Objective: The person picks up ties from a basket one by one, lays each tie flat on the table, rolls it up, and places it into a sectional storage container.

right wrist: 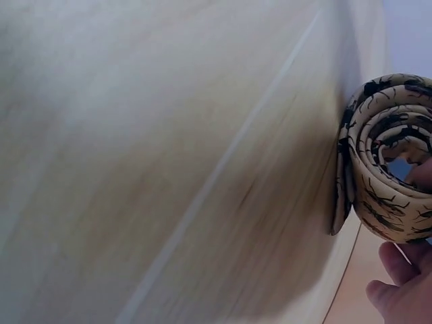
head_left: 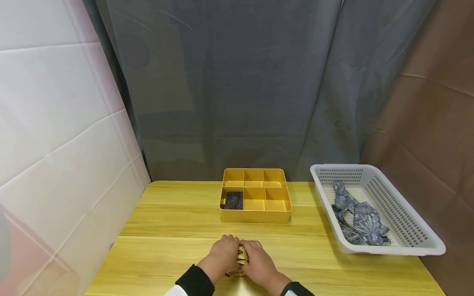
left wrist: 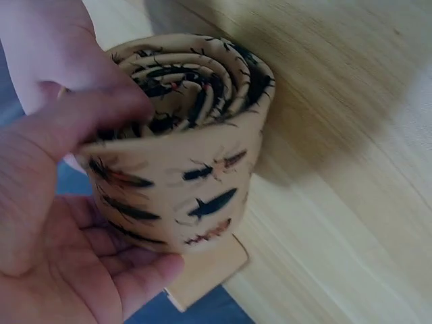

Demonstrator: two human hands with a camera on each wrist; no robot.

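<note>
while both hands meet at the near edge of the tabletop (head_left: pixel 166 230), close to the middle, they hold a rolled necktie (head_left: pixel 242 255) btwn them, a tan fabric w/ dark dash-like marks. left hand (head_left: pixel 224 251) has its fingers (left wrist: pixel 81 118) curled round the roll, thumb over the top coils, palm under it. right hand (head_left: pixel 258 257) cups the other side; right wrist view shows only fingertips (right wrist: pixel 398 270) by the coil, so exact grip there is hard to tell. roll looks light and soft, prob slippery, and likely to spring loose if let go, so best held round its outer wrap, squeezing the coils. a yellow divided box (head_left: pixel 255 200) sits toward the far edge, w/ a dark item (head_left: pixel 233 200) in its front left compartment. white basket (head_left: pixel 403 242) at the right edge holds grey ties (head_left: pixel 357 216).
</note>
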